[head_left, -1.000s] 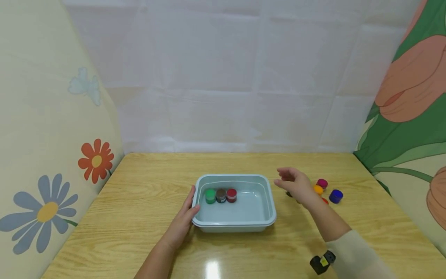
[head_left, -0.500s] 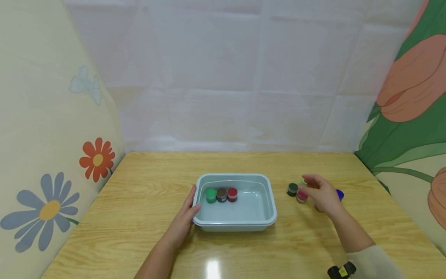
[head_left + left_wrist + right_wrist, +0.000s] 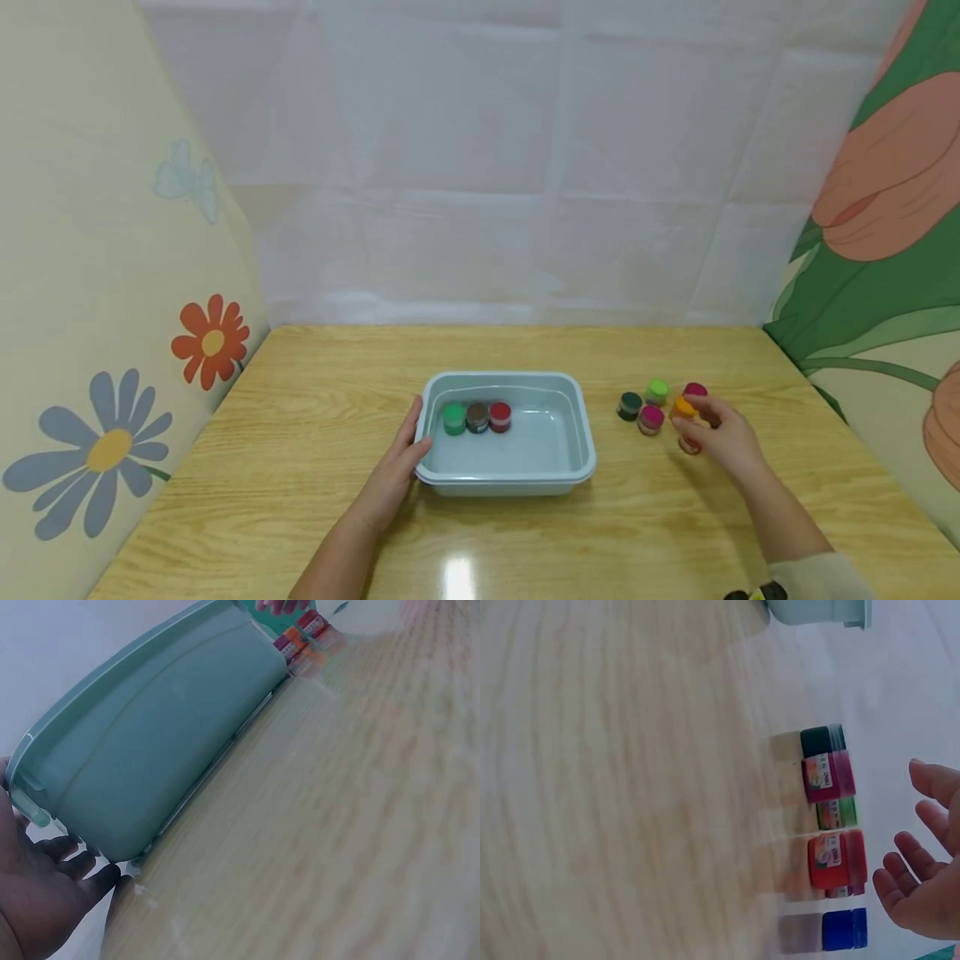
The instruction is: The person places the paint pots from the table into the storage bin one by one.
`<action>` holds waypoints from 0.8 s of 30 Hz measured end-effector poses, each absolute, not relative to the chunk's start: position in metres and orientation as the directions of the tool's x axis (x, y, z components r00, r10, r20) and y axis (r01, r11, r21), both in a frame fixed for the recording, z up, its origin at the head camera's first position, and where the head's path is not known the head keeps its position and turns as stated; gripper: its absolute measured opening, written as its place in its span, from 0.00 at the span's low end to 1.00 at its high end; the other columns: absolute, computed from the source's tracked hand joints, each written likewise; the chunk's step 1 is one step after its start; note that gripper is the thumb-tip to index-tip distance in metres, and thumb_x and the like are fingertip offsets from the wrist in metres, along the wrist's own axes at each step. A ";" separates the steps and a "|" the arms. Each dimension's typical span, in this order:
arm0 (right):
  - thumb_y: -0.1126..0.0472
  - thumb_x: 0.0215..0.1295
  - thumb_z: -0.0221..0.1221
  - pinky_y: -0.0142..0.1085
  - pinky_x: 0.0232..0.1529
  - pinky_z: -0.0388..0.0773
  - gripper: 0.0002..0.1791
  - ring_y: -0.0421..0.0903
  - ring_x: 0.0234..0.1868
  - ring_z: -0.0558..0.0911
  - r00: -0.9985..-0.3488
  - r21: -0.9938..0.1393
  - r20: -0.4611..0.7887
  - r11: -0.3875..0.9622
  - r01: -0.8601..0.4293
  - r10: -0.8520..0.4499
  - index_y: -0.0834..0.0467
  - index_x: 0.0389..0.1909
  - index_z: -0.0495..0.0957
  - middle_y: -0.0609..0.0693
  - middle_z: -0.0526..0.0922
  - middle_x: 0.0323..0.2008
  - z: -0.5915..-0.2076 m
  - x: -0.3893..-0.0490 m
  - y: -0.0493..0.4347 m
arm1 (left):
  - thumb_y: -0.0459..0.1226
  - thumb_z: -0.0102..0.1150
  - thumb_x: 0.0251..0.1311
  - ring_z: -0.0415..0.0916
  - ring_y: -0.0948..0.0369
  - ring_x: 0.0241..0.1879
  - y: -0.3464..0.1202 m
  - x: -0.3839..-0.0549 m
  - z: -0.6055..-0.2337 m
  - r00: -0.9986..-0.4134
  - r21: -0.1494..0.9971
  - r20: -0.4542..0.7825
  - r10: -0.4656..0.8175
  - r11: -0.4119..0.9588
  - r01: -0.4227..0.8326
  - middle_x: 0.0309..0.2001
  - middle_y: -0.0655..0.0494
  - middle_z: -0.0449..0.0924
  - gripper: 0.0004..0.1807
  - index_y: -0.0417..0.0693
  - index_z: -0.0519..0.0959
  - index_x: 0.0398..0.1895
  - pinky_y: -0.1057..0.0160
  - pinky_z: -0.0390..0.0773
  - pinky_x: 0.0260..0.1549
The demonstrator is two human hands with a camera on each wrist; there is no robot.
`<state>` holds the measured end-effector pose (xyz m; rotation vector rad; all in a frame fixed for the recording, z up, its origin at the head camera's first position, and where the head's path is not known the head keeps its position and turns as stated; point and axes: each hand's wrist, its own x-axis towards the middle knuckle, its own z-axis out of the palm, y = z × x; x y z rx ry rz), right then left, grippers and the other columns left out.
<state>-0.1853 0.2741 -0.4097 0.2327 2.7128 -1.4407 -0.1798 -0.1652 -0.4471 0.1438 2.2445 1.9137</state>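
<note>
My left hand (image 3: 388, 487) grips the left end of a pale blue-green plastic tub (image 3: 506, 479), thumb over the rim and fingers along the outer wall. Inside the tub, a green paint jar (image 3: 454, 418), a brown jar (image 3: 477, 417) and a red jar (image 3: 500, 417) stand in a row. Over the jars on the right, my right hand (image 3: 726, 437) hovers with its fingers apart and holds nothing. Its fingertips overlap an orange-lidded jar (image 3: 683, 407) in the head view, while the right wrist view shows the hand (image 3: 930, 862) apart from the jars, above a red jar (image 3: 838, 860).
Left of the right hand stand a dark green jar (image 3: 630, 406), a magenta jar (image 3: 651, 419) and a light green jar (image 3: 657, 392). Behind it is another magenta jar (image 3: 695, 389). A blue jar (image 3: 844, 928) shows in the right wrist view. White cloth (image 3: 450, 167) backs the wooden table (image 3: 300, 417).
My right hand has moved right, away from the tub and across the jars, uncovering the dark green, light green and magenta ones. The left hand and tub have stayed in place.
</note>
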 end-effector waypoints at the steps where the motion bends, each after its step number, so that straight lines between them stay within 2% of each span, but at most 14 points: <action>1: 0.52 0.70 0.57 0.42 0.62 0.75 0.35 0.66 0.71 0.61 -0.986 -0.817 -0.131 0.552 0.168 0.107 0.66 0.70 0.60 0.70 0.61 0.70 -0.411 -0.185 0.276 | 0.42 0.39 0.74 0.25 0.49 0.79 -0.165 -0.180 -0.447 -0.978 0.986 -0.079 0.194 0.162 -0.048 0.81 0.58 0.30 0.35 0.60 0.39 0.80 0.38 0.33 0.74; 3: 0.52 0.70 0.58 0.43 0.63 0.74 0.36 0.66 0.72 0.60 -0.983 -0.813 -0.145 0.553 0.184 0.114 0.66 0.71 0.59 0.69 0.60 0.71 -0.415 -0.185 0.279 | 0.42 0.39 0.74 0.25 0.49 0.79 -0.165 -0.180 -0.447 -0.978 0.985 -0.080 0.194 0.163 -0.048 0.81 0.58 0.30 0.36 0.60 0.39 0.80 0.38 0.33 0.74; 5: 0.52 0.69 0.58 0.56 0.69 0.64 0.37 0.67 0.73 0.57 -0.978 -0.806 -0.162 0.555 0.206 0.129 0.66 0.72 0.58 0.70 0.58 0.72 -0.420 -0.185 0.283 | 0.42 0.39 0.74 0.25 0.49 0.79 -0.165 -0.179 -0.447 -0.978 0.986 -0.076 0.194 0.161 -0.045 0.81 0.57 0.30 0.35 0.60 0.39 0.80 0.37 0.33 0.74; 7: 0.52 0.69 0.58 0.60 0.70 0.59 0.38 0.68 0.73 0.56 -0.975 -0.798 -0.172 0.560 0.221 0.141 0.67 0.72 0.57 0.70 0.57 0.72 -0.424 -0.186 0.286 | 0.43 0.39 0.74 0.25 0.49 0.79 -0.165 -0.179 -0.446 -0.978 0.986 -0.077 0.195 0.160 -0.046 0.81 0.57 0.30 0.35 0.59 0.39 0.80 0.37 0.33 0.73; 14: 0.49 0.68 0.59 0.57 0.70 0.61 0.41 0.67 0.70 0.60 -0.965 -0.796 -0.212 0.545 0.262 0.155 0.67 0.73 0.55 0.70 0.57 0.72 -0.435 -0.184 0.293 | 0.43 0.38 0.74 0.24 0.49 0.79 -0.165 -0.180 -0.445 -0.977 0.985 -0.089 0.196 0.165 -0.056 0.80 0.59 0.29 0.35 0.60 0.39 0.80 0.37 0.32 0.73; 24: 0.46 0.68 0.59 0.55 0.64 0.68 0.41 0.66 0.64 0.68 -0.967 -0.781 -0.199 0.570 0.256 0.162 0.67 0.71 0.58 0.71 0.63 0.67 -0.443 -0.184 0.296 | 0.43 0.38 0.75 0.24 0.49 0.79 -0.165 -0.179 -0.446 -0.977 0.986 -0.090 0.194 0.157 -0.059 0.80 0.60 0.30 0.35 0.60 0.39 0.80 0.37 0.31 0.73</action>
